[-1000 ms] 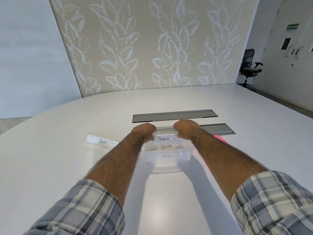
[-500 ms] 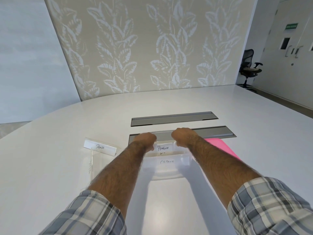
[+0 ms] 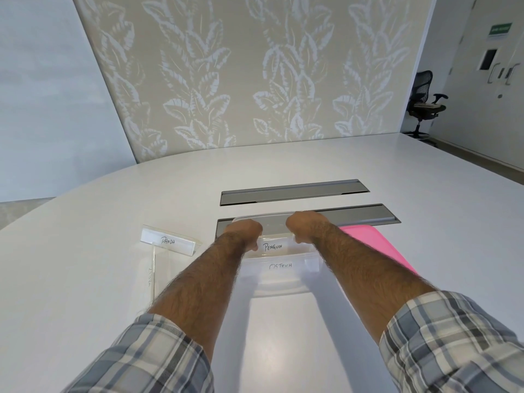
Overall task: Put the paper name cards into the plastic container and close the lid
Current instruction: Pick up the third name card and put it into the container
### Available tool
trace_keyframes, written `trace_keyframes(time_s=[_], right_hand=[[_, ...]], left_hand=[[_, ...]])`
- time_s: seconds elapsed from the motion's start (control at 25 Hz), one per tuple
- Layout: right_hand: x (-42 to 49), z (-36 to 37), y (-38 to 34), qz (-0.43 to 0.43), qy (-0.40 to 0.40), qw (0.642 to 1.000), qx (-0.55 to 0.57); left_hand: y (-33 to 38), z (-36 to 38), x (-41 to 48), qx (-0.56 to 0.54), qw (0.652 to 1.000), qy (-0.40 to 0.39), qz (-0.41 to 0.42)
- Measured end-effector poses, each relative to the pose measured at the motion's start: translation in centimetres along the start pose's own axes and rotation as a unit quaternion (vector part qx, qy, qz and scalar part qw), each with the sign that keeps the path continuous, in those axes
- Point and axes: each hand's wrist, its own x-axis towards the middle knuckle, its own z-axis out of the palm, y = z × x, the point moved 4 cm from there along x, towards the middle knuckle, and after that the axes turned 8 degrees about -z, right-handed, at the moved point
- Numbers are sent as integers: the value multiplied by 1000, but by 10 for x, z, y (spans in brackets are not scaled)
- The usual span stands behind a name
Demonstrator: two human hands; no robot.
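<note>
A clear plastic container (image 3: 280,282) sits on the white table in front of me. Through its near wall I read a card marked OSTRICH (image 3: 280,265). My left hand (image 3: 245,232) and my right hand (image 3: 304,226) each pinch one end of the white PENGUIN card (image 3: 272,246) and hold it low inside the container, over the cards below. A PANDA card (image 3: 168,241) in a clear holder stands on the table to the left, apart from the container. A pink lid (image 3: 377,245) lies to the right, partly hidden by my right forearm.
Two grey cable hatches (image 3: 295,191) are set into the table just beyond the container. A flat clear acrylic holder (image 3: 151,275) lies below the PANDA card. An office chair (image 3: 425,104) stands at the far right by the doors.
Both hands have lowered the PENGUIN card deeper into the container, and it now covers the BEAR card. The camera has tilted and the view has shifted slightly.
</note>
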Motion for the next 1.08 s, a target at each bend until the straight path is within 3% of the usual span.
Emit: trace_keyframes(time_s=[0.64,0.84,1.08], right_hand=[[7,5,1,7,23,1000,9],[0,-18,-4,3,60,998,28],[-5,-62,-36,-17,109,993,28]], left_hand=[[1,1,-3,-17,1000,-9,5],[-12,-23,-21,-67,996,48,41],[-68,-59,-64,-65,988,137,7]])
